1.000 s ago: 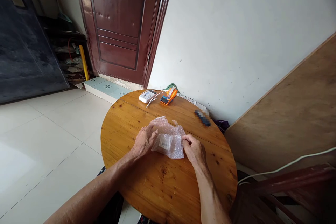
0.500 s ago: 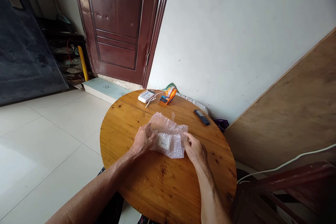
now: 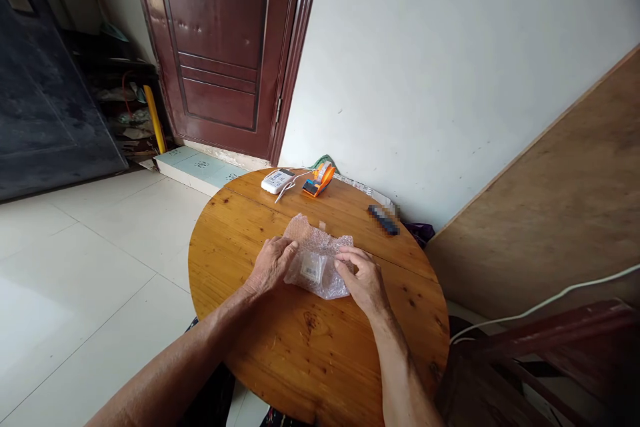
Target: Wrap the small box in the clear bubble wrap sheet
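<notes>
A sheet of bubble wrap (image 3: 330, 288) lies on the round wooden table, its far part spread out and a near part folded over. Through the plastic shows a small, flat, pale rectangular item (image 3: 311, 269); what it is I cannot make out. My left hand (image 3: 273, 263) is closed on the left edge of the wrap, thumb on top. At the right side, my right hand (image 3: 364, 277) pinches the wrap's edge between thumb and fingers. A short strip of clear tape (image 3: 323, 225) sticks out past the far edge.
Toward the back of the table (image 3: 240, 347) are a white box-shaped device (image 3: 277, 181) with a cable and an orange tape dispenser (image 3: 319, 181). A dark, blurred-out object (image 3: 383, 219) lies at the back right. Behind stands a white wall (image 3: 425, 80).
My right hand has moved left and inward over the wrap, and its right part is now drawn in and folded. My left hand stays at the left edge.
</notes>
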The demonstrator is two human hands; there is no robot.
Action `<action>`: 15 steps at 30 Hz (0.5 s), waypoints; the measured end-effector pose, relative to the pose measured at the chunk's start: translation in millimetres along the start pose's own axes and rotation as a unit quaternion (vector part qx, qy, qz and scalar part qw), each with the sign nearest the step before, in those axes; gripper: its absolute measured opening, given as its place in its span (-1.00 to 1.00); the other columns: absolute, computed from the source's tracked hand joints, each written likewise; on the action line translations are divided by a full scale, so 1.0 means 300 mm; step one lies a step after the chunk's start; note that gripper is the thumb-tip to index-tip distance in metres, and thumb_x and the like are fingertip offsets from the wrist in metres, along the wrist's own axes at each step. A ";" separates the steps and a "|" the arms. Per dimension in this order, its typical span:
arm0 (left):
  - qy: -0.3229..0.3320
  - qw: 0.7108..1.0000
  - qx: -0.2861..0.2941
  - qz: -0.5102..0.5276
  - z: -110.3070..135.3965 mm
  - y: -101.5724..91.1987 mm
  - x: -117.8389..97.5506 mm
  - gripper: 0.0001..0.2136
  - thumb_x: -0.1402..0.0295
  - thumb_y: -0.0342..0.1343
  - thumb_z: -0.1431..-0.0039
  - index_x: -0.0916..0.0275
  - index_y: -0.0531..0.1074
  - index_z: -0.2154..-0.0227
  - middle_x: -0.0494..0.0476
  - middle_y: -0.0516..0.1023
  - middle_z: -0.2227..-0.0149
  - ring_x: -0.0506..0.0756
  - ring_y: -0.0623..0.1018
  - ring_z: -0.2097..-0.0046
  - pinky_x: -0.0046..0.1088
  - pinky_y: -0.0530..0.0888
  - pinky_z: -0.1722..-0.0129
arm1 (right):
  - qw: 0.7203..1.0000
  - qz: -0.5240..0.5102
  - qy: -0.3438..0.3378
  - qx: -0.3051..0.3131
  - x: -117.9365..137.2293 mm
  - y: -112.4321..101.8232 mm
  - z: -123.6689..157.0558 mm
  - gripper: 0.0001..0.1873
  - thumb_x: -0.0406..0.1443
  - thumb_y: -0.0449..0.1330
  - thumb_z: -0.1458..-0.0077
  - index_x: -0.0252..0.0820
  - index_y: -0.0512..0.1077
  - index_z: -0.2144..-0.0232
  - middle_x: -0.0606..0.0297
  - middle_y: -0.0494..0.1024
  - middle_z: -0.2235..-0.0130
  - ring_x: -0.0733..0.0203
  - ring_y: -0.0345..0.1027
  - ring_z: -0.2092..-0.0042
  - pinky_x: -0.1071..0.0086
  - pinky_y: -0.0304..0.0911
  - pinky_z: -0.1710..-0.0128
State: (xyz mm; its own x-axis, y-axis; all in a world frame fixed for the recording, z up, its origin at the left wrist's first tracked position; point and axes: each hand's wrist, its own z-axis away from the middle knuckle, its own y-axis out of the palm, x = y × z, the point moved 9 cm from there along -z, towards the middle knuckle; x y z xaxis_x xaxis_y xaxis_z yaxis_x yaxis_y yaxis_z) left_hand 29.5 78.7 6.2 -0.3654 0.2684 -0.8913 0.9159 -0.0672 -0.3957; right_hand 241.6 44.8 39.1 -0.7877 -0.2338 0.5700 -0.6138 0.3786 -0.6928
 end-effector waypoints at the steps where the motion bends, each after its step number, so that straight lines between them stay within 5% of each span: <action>1: -0.003 1.000 -0.004 0.014 0.000 -0.003 0.001 -0.61 0.08 -0.10 -0.24 0.23 0.48 0.46 0.14 0.50 0.38 0.15 0.45 0.25 -0.37 0.37 0.15 | 1.000 -0.026 -0.015 -0.001 0.016 -0.007 0.000 -0.78 -0.16 0.15 -0.04 -0.12 0.53 0.46 0.13 0.60 0.16 0.03 0.43 0.06 0.14 0.23 -0.07; 3: -0.015 0.999 -0.008 0.051 0.000 -0.005 0.010 -0.59 0.04 -0.10 -0.23 0.25 0.45 0.50 0.11 0.47 0.43 0.12 0.44 0.32 -0.43 0.37 0.27 | 0.995 -0.088 -0.034 0.017 0.055 -0.020 0.006 -0.79 -0.18 0.14 -0.09 -0.12 0.50 0.46 0.14 0.60 0.15 0.06 0.44 0.05 0.18 0.24 -0.06; 6: -0.044 0.995 -0.007 0.093 0.002 -0.002 0.034 -0.55 0.01 -0.11 -0.22 0.26 0.40 0.54 0.07 0.40 0.51 0.07 0.39 0.41 -0.48 0.31 0.41 | 0.973 -0.185 -0.019 0.135 0.118 -0.002 0.038 -0.79 -0.18 0.13 -0.16 -0.14 0.48 0.40 0.17 0.61 0.16 0.11 0.46 0.08 0.27 0.31 0.04; 12: -0.084 0.993 0.000 0.084 -0.002 0.009 0.074 -0.61 0.05 -0.03 -0.10 0.30 0.46 0.53 0.04 0.38 0.56 0.04 0.36 0.46 -0.51 0.25 0.48 | 0.862 -0.288 0.006 0.417 0.243 0.056 0.232 -0.68 -0.06 0.18 -0.15 -0.16 0.52 0.26 0.22 0.61 0.25 0.18 0.48 0.20 0.33 0.35 0.16; 15: -0.107 0.989 0.013 0.102 -0.004 0.026 0.092 -0.69 0.14 0.03 -0.01 0.30 0.48 0.52 -0.01 0.34 0.60 0.00 0.32 0.50 -0.53 0.21 0.53 | 0.839 -0.274 0.027 0.470 0.260 0.075 0.334 -0.63 -0.02 0.21 -0.12 -0.16 0.53 0.19 0.22 0.61 0.24 0.20 0.46 0.22 0.36 0.33 0.20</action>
State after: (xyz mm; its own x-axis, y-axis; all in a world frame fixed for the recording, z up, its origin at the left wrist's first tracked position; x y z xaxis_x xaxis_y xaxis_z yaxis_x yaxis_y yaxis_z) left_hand 26.6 86.8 -21.2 -0.2025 0.0366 -0.9786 0.9707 -0.1247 -0.2055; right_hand 161.0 -54.5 23.5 -0.3849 -0.0913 0.9184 -0.6744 -0.6515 -0.3474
